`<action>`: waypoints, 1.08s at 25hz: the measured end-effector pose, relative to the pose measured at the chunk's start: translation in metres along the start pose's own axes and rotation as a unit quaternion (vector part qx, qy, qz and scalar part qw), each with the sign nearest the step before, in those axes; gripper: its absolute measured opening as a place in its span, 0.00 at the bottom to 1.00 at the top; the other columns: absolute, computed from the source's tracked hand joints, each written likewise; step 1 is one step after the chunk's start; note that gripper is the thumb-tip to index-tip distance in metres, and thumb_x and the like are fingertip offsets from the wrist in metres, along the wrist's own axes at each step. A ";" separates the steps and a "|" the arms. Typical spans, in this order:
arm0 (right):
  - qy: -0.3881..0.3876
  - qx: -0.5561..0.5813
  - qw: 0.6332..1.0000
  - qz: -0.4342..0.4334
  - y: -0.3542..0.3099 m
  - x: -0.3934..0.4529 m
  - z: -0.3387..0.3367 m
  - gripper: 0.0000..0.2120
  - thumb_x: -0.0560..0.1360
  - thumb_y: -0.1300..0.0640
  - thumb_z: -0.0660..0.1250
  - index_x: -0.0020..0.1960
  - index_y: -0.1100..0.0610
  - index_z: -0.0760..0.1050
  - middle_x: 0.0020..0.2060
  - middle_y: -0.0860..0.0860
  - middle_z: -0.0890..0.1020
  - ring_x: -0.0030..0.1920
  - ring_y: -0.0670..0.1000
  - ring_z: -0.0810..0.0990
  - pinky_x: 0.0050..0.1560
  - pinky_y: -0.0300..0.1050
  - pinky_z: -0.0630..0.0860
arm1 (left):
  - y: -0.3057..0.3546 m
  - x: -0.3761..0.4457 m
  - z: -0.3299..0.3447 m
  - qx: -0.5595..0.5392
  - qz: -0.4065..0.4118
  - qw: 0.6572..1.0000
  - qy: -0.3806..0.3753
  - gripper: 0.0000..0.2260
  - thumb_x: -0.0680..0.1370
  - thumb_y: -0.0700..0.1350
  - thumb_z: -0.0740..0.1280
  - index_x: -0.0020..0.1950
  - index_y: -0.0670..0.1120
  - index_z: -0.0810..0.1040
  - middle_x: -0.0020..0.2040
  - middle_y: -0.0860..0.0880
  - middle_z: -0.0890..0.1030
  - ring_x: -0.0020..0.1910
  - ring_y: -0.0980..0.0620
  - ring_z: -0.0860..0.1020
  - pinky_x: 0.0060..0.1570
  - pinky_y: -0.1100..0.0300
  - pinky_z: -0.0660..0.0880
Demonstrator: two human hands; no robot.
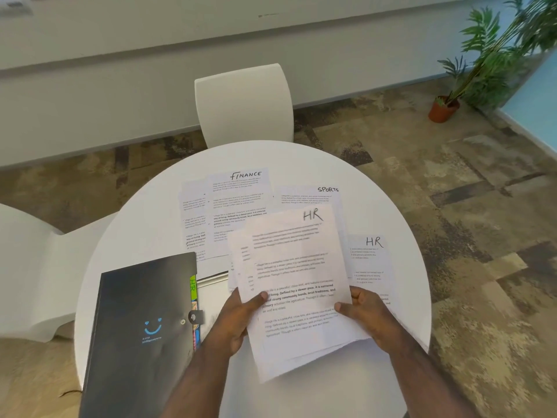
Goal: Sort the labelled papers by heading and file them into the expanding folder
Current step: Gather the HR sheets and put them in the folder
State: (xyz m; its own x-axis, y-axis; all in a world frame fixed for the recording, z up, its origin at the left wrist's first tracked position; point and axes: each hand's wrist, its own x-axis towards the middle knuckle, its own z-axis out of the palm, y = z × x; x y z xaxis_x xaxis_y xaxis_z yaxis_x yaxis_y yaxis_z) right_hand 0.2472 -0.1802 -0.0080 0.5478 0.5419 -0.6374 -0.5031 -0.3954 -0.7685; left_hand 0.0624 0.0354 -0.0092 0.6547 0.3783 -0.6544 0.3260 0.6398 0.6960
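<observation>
Black expanding folder, closed by a snap strap, coloured tab edges showing along its right side, at the near left of the round white table. Left hand and right hand: each grips a lower side edge of a fanned sheaf of papers, thumbs on top, top sheet headed HR. Flat on the table beyond: FINANCE sheets, SPORTS sheet, another HR sheet at right. White chair behind; potted plant on the carpet
</observation>
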 end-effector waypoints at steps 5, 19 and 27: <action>0.241 -0.216 0.946 -0.029 0.004 0.004 -0.014 0.20 0.78 0.50 0.68 0.68 0.55 0.75 0.64 0.56 0.79 0.63 0.58 0.78 0.60 0.52 0.75 | 0.001 0.010 -0.004 -0.021 0.016 0.997 0.069 0.14 0.78 0.32 0.66 0.62 0.43 0.78 0.57 0.43 0.84 0.51 0.46 0.84 0.50 0.51 0.81; 0.374 -0.313 0.870 0.072 0.042 -0.015 -0.018 0.43 0.74 0.57 0.72 0.79 0.52 0.50 0.72 0.59 0.68 0.70 0.63 0.69 0.58 0.62 0.73 | 0.010 0.025 -0.019 0.000 0.019 0.996 0.085 0.13 0.80 0.33 0.64 0.57 0.49 0.79 0.53 0.49 0.86 0.51 0.50 0.85 0.49 0.53 0.80; 0.350 -0.282 0.893 0.025 -0.001 -0.015 -0.075 0.09 0.74 0.53 0.71 0.44 0.59 0.82 0.38 0.54 0.84 0.36 0.55 0.79 0.40 0.50 0.79 | 0.027 0.032 -0.027 0.023 0.013 0.994 0.106 0.13 0.80 0.36 0.65 0.62 0.47 0.78 0.55 0.48 0.85 0.53 0.47 0.83 0.58 0.45 0.78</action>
State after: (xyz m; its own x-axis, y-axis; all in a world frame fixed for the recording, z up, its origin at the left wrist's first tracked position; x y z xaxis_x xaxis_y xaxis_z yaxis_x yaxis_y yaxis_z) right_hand 0.2890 -0.2435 -0.0018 0.9172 -0.0050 -0.3985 -0.2301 -0.8230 -0.5193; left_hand 0.0738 0.0821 -0.0193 0.5058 0.5300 -0.6807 0.3458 0.5983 0.7228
